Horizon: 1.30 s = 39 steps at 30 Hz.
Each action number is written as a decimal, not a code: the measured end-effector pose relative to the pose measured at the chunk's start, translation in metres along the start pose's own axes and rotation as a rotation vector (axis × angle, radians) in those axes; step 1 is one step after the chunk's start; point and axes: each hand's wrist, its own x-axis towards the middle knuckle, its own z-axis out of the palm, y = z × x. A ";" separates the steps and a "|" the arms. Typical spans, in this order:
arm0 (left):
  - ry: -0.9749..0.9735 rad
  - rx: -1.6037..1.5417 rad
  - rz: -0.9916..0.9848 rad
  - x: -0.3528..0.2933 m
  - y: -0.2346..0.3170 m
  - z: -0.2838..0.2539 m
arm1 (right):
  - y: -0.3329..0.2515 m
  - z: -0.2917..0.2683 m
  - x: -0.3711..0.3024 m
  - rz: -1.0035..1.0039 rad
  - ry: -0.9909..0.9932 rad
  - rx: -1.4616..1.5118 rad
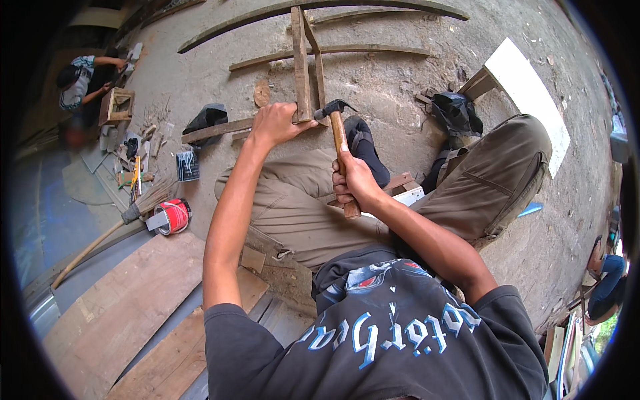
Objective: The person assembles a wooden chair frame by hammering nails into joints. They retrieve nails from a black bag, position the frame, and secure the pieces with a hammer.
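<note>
Head view: left hand (275,124) clamps fingers around the upright wooden slat (301,63) at its joint with the cross strip (217,130), right hand (353,183) fist-tight on the hammer (339,133) handle, head touching just right of those fingers, handle running back toward the body.

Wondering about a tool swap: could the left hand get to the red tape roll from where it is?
Probably yes. The left hand rests on the wooden strip, and the red tape roll lies on open floor on the person's left, with nothing between them.

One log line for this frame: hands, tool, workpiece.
left hand: pressing wooden slats at their joint | right hand: grip on hammer handle | hammer head: at joint | ground: dirt
</note>
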 end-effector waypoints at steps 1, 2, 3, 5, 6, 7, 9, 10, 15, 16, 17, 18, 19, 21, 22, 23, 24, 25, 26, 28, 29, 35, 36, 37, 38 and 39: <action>-0.006 0.000 -0.001 0.001 0.001 0.000 | 0.001 0.000 0.000 -0.004 0.003 0.004; -0.008 0.000 -0.004 0.001 0.002 -0.002 | 0.000 0.000 0.001 -0.008 0.005 0.004; -0.020 0.027 -0.003 0.002 0.004 -0.003 | 0.000 -0.001 0.001 -0.013 0.006 0.005; -0.040 0.080 -0.003 0.003 0.007 -0.005 | 0.001 -0.001 -0.001 -0.036 0.014 -0.044; -0.038 0.089 0.006 0.004 0.005 -0.004 | 0.000 -0.001 -0.003 -0.049 0.017 -0.070; -0.036 0.098 0.015 0.004 0.003 -0.002 | 0.000 -0.001 -0.005 -0.093 0.039 -0.140; -0.041 0.100 0.014 0.005 0.002 0.000 | 0.001 0.000 -0.012 -0.174 0.085 -0.282; -0.046 0.096 0.005 0.006 0.001 0.001 | 0.000 -0.003 -0.011 -0.239 0.142 -0.385; -0.068 0.077 0.005 0.006 0.000 0.000 | -0.007 0.000 -0.029 -0.579 0.253 -0.913; -0.076 0.074 0.006 0.006 0.002 -0.002 | -0.012 0.002 -0.035 -0.583 0.251 -1.007; -0.081 0.072 0.006 0.006 0.002 -0.004 | -0.017 0.005 -0.040 -0.591 0.249 -1.103; -0.090 0.071 0.000 0.007 0.000 -0.002 | -0.020 0.008 -0.044 -0.612 0.241 -1.142; -0.100 0.071 -0.005 0.007 -0.002 -0.001 | -0.019 0.009 -0.044 -0.617 0.244 -1.165; -0.093 0.060 -0.009 0.006 -0.002 0.001 | -0.020 0.009 -0.046 -0.628 0.263 -1.208; -0.076 0.053 -0.012 0.006 -0.002 0.001 | -0.023 0.011 -0.046 -0.623 0.266 -1.208; -0.061 0.047 -0.013 0.005 -0.001 0.001 | -0.026 0.013 -0.046 -0.617 0.272 -1.206; -0.070 0.044 -0.017 0.005 0.000 0.000 | -0.028 0.014 -0.046 -0.611 0.278 -1.204; -0.079 0.041 -0.020 0.005 0.001 -0.001 | -0.028 0.014 -0.045 -0.622 0.282 -1.208; -0.088 0.041 -0.022 0.006 0.001 -0.003 | -0.030 0.013 -0.044 -0.636 0.287 -1.209; -0.074 0.044 -0.022 0.005 0.005 -0.006 | -0.034 0.013 -0.043 -0.654 0.294 -1.230; -0.069 0.047 -0.024 0.004 0.005 -0.006 | -0.033 0.014 -0.043 -0.657 0.294 -1.249; -0.084 0.018 -0.023 0.004 0.003 -0.004 | -0.031 0.013 -0.043 -0.709 0.308 -1.326; -0.085 0.013 -0.023 0.004 0.002 -0.004 | -0.030 0.012 -0.044 -0.714 0.309 -1.334; -0.086 0.008 -0.022 0.004 0.002 -0.004 | -0.031 0.012 -0.045 -0.701 0.305 -1.320; -0.086 0.006 -0.021 0.005 0.001 -0.003 | -0.032 0.013 -0.047 -0.690 0.300 -1.305; -0.084 0.000 -0.020 0.004 0.001 -0.003 | -0.033 0.013 -0.047 -0.679 0.295 -1.289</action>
